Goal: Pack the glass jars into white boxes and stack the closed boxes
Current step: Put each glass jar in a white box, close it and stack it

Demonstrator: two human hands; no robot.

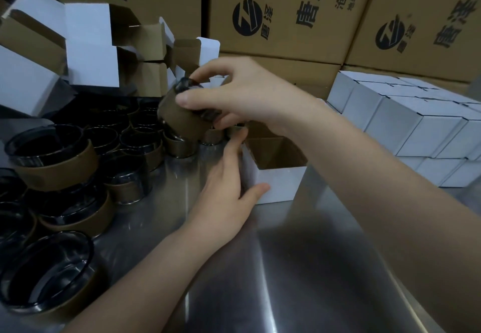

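Observation:
My right hand grips a dark glass jar with a brown paper sleeve, tilted in the air just left of and above an open white box. The box stands on the metal table with its brown inside showing and nothing visible in it. My left hand holds the box's left side, thumb on its front face. Several more sleeved jars stand crowded on the table at the left. Closed white boxes are stacked in two layers at the right.
Several unfolded white boxes with open flaps lie piled at the back left. Large brown printed cartons wall off the back. The shiny steel table stretches toward me in front of the box.

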